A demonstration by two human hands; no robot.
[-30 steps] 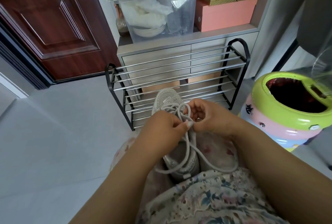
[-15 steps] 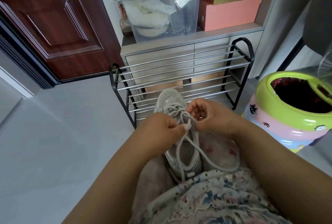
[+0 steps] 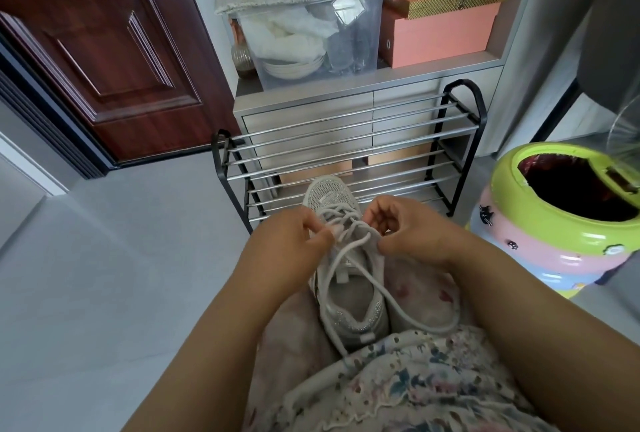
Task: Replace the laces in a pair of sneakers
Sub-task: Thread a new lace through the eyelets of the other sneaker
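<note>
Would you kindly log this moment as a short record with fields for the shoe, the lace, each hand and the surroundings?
shoe: grey sneaker on the person's lap, toe pointing away
lace: white lace, threaded near the toe, loose loops trailing toward the heel
left hand: left hand pinches the lace by the eyelets
right hand: right hand pinches the lace opposite
surroundings: metal shoe rack ahead; green-rimmed bin on the right

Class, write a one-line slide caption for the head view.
Left hand and right hand pinch the white lace over a grey sneaker on the lap.
</note>
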